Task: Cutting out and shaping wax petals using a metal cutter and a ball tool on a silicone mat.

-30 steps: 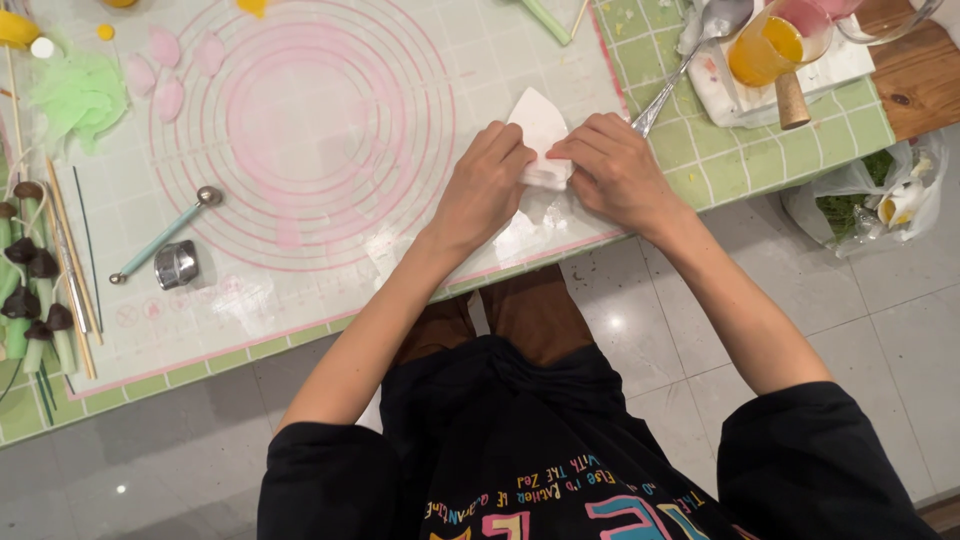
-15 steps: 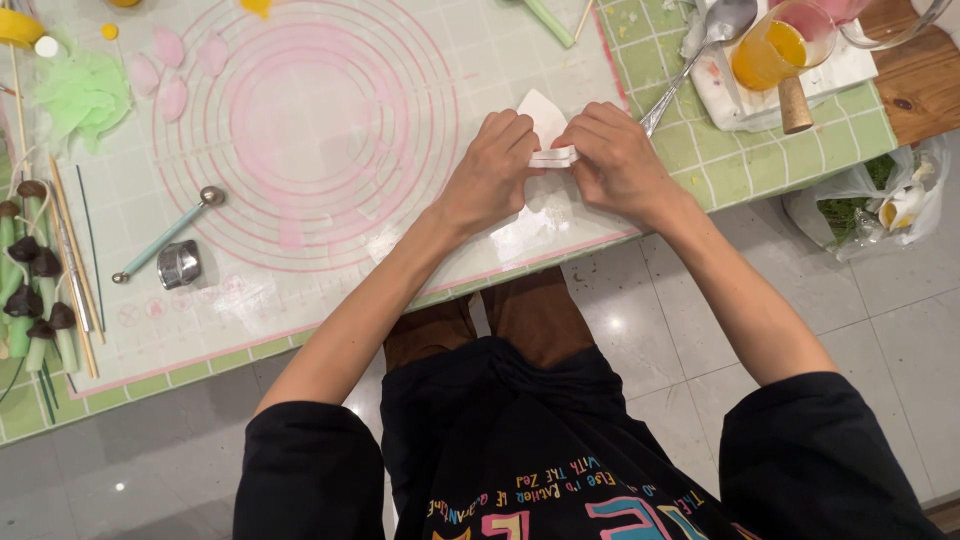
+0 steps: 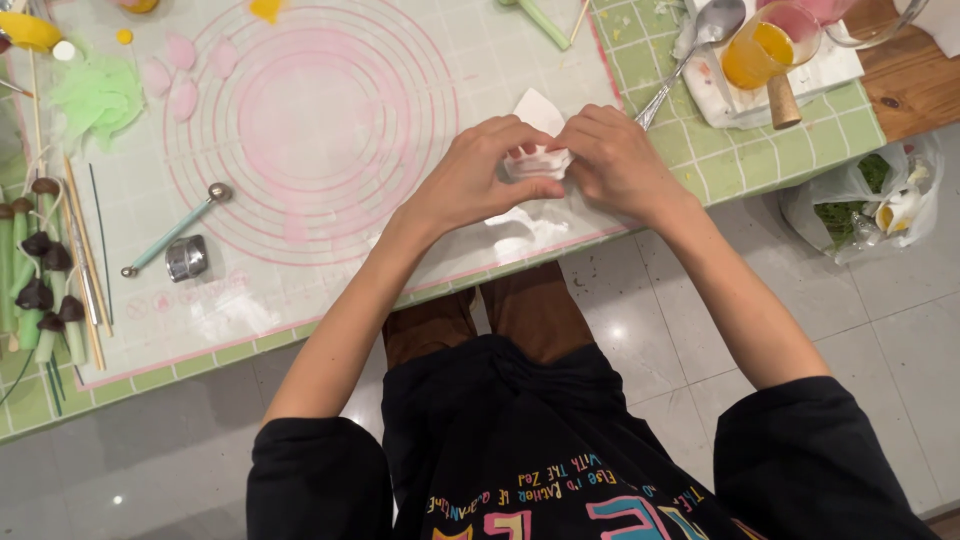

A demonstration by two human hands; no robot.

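Note:
Both hands meet over the right part of a translucent mat (image 3: 330, 130) printed with pink circles. My left hand (image 3: 478, 170) and my right hand (image 3: 612, 160) pinch a small white piece of soft material (image 3: 537, 160) between their fingertips, rolling or folding it. A flat white corner of the same piece sticks out behind the fingers. White scraps or powder lie on the mat just below the hands.
A ball-ended tool (image 3: 175, 228) and a small metal cutter (image 3: 186, 257) lie at the mat's left. Pink petals (image 3: 168, 75) and a green lump (image 3: 97, 95) sit at the far left, with green stems (image 3: 35, 270). A spoon (image 3: 690, 50) and orange cup (image 3: 765, 50) rest on a white cloth.
The flat white piece has been gathered up between both hands' fingertips into a tighter bundle. The hands have closed in on each other.

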